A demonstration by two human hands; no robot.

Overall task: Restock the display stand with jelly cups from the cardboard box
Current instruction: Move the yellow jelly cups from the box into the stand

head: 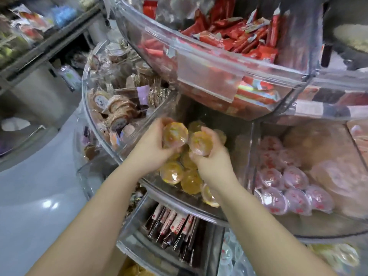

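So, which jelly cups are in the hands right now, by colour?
yellow cups: 2, one in the left hand, one in the right hand
pink cups: 0 held, all in their bin
Total: 2

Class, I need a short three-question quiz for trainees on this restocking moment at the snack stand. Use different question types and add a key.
1. True or false: the left hand and the right hand each hold a yellow jelly cup.
2. Multiple choice: the compartment right of the yellow jelly cups holds A) pink-lidded cups B) red wrappers C) brown round snacks.
3. Fill in: the tier above the hands holds ____ wrapped packets.

Key: 1 true; 2 A; 3 red.
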